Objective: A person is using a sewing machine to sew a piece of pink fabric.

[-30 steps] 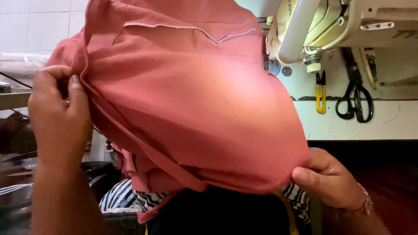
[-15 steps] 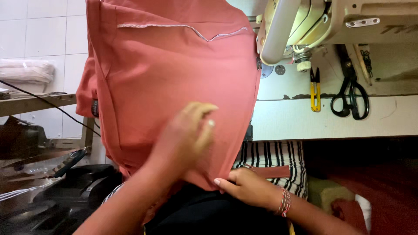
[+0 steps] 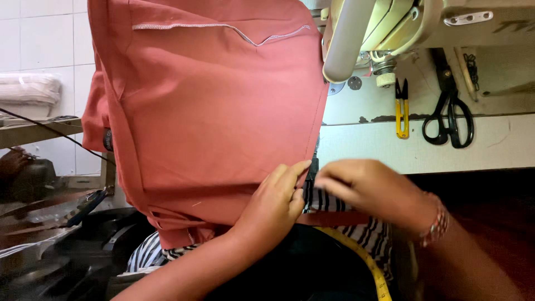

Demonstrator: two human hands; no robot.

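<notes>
Looking down through the head camera, I see a salmon-red garment piece [image 3: 206,106] filling the upper left and middle of the view, draped down toward my lap in front of the cream sewing machine [image 3: 384,28]. I judge it light and soft: it hangs in loose folds, bunches at the bottom edge and shows no stiffness, so it should fold and slide readily and is best taken by pinching an edge or seam, not the open middle. A white stitched line [image 3: 223,28] runs across its top near a pocket-like seam. My left hand [image 3: 273,203] rests against the lower right edge of the cloth, fingers curled and touching it; it seems to pinch that edge, though I cannot tell how firmly. My right hand [image 3: 368,189] sits just beside the left one, fingers bunched at the same edge, and I cannot tell whether it grips cloth or only touches. On the table [image 3: 390,150] behind, yellow thread snips [image 3: 402,108] and black scissors [image 3: 448,120] lie well apart from both hands. A yellow tape measure [image 3: 368,262] crosses my lap below.
</notes>
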